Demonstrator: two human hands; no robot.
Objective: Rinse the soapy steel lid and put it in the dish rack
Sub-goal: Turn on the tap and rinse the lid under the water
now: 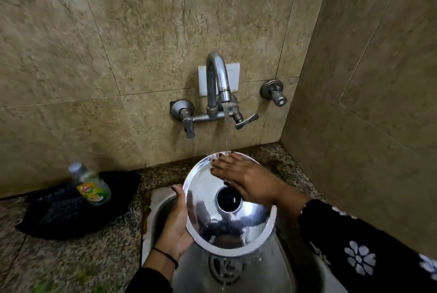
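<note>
The round polished steel lid [212,217] with a black centre knob is tilted above the steel sink basin [272,273], under the wall-mounted chrome tap [218,84], which is running. The left hand [176,224] cups the lid's left rim from beneath. The right hand [246,179], fingers spread flat, presses on the lid's far surface. A green-labelled clear plastic bottle [93,186] stands on the left counter.

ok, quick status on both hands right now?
Left hand: closed on the rim of the steel lid, holding it tilted over the sink.
Right hand: open, palm flat on the lid's surface under the tap water; no grip.
</note>
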